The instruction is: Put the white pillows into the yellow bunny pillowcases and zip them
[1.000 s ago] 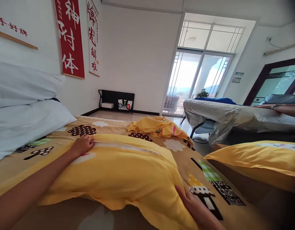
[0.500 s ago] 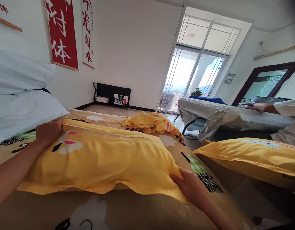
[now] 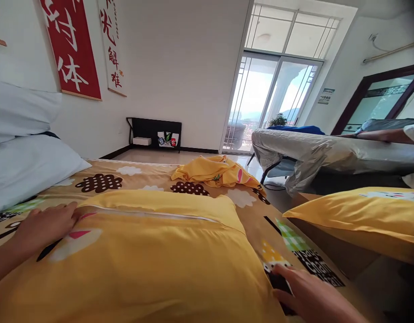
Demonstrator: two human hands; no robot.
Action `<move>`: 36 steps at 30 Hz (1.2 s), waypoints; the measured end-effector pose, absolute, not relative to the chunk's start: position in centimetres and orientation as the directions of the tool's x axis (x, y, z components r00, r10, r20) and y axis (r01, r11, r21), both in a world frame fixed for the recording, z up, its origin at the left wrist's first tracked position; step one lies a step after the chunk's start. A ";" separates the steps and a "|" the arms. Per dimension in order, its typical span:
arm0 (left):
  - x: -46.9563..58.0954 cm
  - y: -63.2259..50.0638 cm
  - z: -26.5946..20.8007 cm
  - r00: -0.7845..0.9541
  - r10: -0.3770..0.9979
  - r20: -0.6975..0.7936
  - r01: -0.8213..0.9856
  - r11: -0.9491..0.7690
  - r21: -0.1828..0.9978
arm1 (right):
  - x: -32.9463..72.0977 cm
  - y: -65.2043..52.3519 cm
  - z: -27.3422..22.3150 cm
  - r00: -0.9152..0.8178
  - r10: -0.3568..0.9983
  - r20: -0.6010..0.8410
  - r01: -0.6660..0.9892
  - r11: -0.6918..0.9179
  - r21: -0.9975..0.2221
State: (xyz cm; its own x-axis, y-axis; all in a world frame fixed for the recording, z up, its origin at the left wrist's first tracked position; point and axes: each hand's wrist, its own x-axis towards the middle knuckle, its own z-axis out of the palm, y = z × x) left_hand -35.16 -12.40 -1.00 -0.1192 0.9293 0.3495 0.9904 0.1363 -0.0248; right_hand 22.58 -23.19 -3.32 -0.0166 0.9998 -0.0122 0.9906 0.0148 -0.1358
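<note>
A stuffed yellow pillow (image 3: 166, 260) lies flat on the bed in front of me, with a pale zipper line (image 3: 149, 214) running along its far side. A white and pink cartoon print shows at its left. My left hand (image 3: 54, 222) rests at the pillow's far left corner, fingers stretched out and fingertips touching the cloth. To the right of the pillow is my right hand (image 3: 297, 287), thumb and fingers apart, close to the pillow's right edge with nothing held. The pillow's near edge runs out of view.
Brown patterned bedding (image 3: 153, 179) covers the bed. A crumpled yellow cloth (image 3: 216, 172) lies beyond the pillow, and white pillows (image 3: 28, 166) stack at left. Another yellow pillow (image 3: 368, 215) sits on a cardboard box at right. Behind it, a person's arm (image 3: 385, 134) reaches over a plastic-covered table (image 3: 348, 150).
The pillow has gone from tilted up to lying flat and nearer. Both my hands have let go of its edges, the right moving outward. The other person's arm has shifted left.
</note>
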 end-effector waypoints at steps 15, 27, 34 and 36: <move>-8.9 -6.9 -3.1 0.566 0.596 0.570 0.649 -0.748 0.138 | 9.9 -6.5 0.2 -0.784 0.429 -0.449 0.569 0.204 -0.797; -8.6 -12.8 -1.7 0.633 0.214 0.744 0.385 -0.921 -0.063 | 10.3 -11.8 0.7 -0.570 0.804 0.171 0.786 0.594 -0.175; -6.6 -14.1 -1.6 0.753 0.475 0.455 0.539 -0.842 -0.013 | 11.1 -10.6 1.2 -0.128 0.912 0.390 0.961 0.211 -0.178; -6.5 -13.7 -1.3 0.759 0.542 0.360 0.569 -0.821 0.038 | 12.0 -10.4 1.4 -0.082 0.881 0.466 0.940 0.223 -0.257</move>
